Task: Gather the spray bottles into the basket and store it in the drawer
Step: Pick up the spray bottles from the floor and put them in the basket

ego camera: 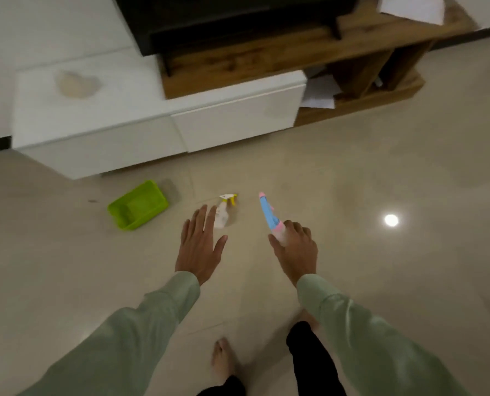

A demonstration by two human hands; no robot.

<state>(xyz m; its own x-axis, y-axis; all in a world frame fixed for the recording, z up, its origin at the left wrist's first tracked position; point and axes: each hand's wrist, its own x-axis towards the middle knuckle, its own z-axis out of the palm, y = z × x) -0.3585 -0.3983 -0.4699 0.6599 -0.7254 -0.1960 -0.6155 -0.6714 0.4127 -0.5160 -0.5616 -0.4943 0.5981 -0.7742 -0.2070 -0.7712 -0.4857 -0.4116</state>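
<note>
Fingers (291,228) of the right hand (296,251) wrap the base of the blue-and-pink spray bottle (268,214), nozzle pointing away, while the left hand (199,247) hangs empty with fingers spread flat, just short of the white spray bottle (222,211) with yellow trigger lying on the floor (381,167). Beyond and to the left sits the green basket (138,205), empty, in front of the shut white drawer (235,121); risk: grip is low on the blue bottle so it may tip or slip, and a flat-handed reach could knock the white one away
</note>
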